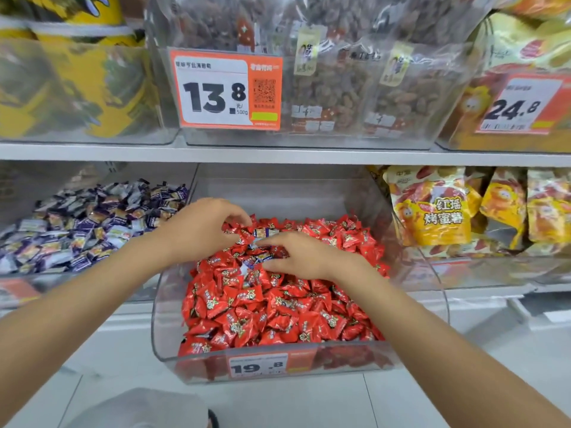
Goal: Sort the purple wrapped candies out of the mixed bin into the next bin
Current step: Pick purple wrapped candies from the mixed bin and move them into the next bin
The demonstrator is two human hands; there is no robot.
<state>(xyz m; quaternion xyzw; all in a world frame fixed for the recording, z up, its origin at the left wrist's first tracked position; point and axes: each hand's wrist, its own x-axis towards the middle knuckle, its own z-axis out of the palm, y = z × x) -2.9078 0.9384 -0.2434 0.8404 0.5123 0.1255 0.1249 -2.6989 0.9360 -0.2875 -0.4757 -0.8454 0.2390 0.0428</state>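
While both arms reach into the mixed bin (173, 304), the left hand (204, 225) hovers with fingers curled loosely, holding nothing visible, and the right hand (304, 257) lies spread, palm down, on the red candies (265, 310). A few purple wrapped candies (264, 232) show between the hands. The next bin (18, 285), just left, holds purple ones.

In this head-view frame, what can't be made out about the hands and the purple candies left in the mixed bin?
- Left hand: fingertips curl down into the candies, so any grip is hidden.
- Right hand: its palm covers what lies beneath.
- Purple candies in the mixed bin: a few show between the hands; any buried under red ones are unseen.
- Next bin: cut off by the left edge.
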